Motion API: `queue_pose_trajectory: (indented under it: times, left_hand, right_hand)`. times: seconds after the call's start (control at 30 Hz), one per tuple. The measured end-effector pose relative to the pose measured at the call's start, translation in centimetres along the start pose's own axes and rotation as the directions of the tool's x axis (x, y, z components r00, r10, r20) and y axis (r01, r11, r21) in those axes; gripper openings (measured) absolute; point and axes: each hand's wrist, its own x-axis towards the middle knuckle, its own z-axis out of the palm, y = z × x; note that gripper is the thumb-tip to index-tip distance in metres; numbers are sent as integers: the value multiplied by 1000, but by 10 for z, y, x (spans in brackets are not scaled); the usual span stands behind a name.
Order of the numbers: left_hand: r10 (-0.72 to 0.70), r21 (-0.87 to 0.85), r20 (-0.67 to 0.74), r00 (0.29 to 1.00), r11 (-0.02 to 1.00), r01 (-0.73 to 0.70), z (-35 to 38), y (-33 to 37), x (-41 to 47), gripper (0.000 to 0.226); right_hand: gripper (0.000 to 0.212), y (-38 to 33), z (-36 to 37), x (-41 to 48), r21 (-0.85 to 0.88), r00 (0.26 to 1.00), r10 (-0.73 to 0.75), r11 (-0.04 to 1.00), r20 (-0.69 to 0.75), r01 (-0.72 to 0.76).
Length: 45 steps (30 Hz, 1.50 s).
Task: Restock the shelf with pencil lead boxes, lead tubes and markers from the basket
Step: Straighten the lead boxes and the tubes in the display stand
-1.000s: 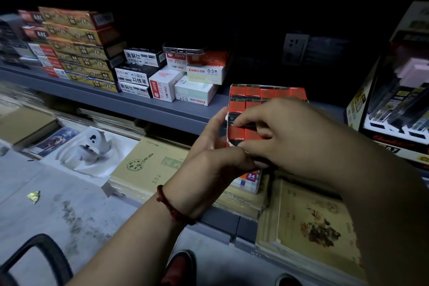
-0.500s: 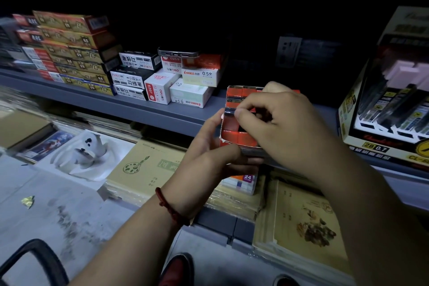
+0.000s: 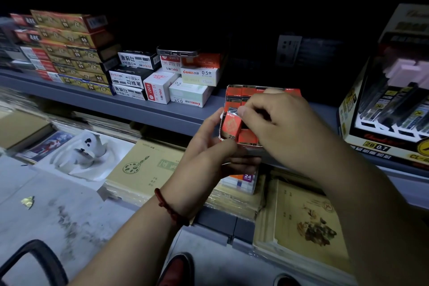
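Open orange cardboard tray of lead boxes: at grey metal shelf edge, gripped by left hand. Small orange 2B box: inside tray, tilted, top pinched by right hand. Probably light, stiff, crushable; hold by sides.

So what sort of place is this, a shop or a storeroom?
Probably a stationery shop. A grey shelf carries stacked 0.5 pencil lead boxes, a display carton marked 2B 0.7 holds lead tubes, and wrapped drawing pads lie on the tier below.
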Motion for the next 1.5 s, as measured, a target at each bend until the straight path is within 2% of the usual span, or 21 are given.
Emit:
queue_pose_trajectory:
  times: [0.1, 0.17, 0.33, 0.43, 0.53, 0.63, 0.83, 1.2, 1.33, 1.43, 1.5]
  left_hand:
    - [-33, -22, -7, 999, 999, 33, -6, -3, 11, 67]
    - [-43, -60, -2, 999, 997, 43, -8, -2, 14, 61]
    - [-24, -72, -74, 997, 997, 19, -4, -3, 9, 41]
    - [-6, -85, -137, 991, 996, -6, -3, -5, 11, 48]
    - [-5, -67, -124, 992, 998, -3, -3, -5, 12, 40]
    - [-34, -98, -127, 991, 995, 21, -3, -4, 11, 42]
    - [-25, -93, -130, 991, 996, 13, -1, -2, 8, 43]
    - [-3, -99, -176, 984, 995, -15, 2, -3, 11, 38]
    - [28, -90, -213, 977, 995, -48, 3, -3, 10, 30]
    - [33, -65, -218, 975, 997, -48, 5, -1, 9, 28]
    - [37, -66, -216, 976, 996, -52, 6, 0, 9, 30]
  right_hand:
    - [20, -1, 2, -1, 70, 992, 43, 997, -121, -35]
    - [16, -1, 3, -3, 80, 990, 39, 996, -138, -28]
    - [16, 3, 0, -2, 106, 995, 31, 994, -94, -21]
    - [17, 5, 1, 0, 152, 995, 85, 985, -50, -77]
    - [19, 4, 1, -1, 160, 995, 99, 982, -8, -97]
    - [19, 2, -5, 0, 160, 994, 89, 982, 61, -98]
    - [18, 2, -18, 1, 267, 993, 105, 957, 51, -115]
    - [16, 0, 0, -1, 31, 999, -21, 999, -24, 22]
    - [14, -4, 3, -4, 8, 996, -2, 1000, -93, 3]
    - [10, -5, 4, -6, -74, 998, -21, 997, -56, 17]
    - [9, -3, -1, -6, -13, 999, -42, 999, 15, 42]
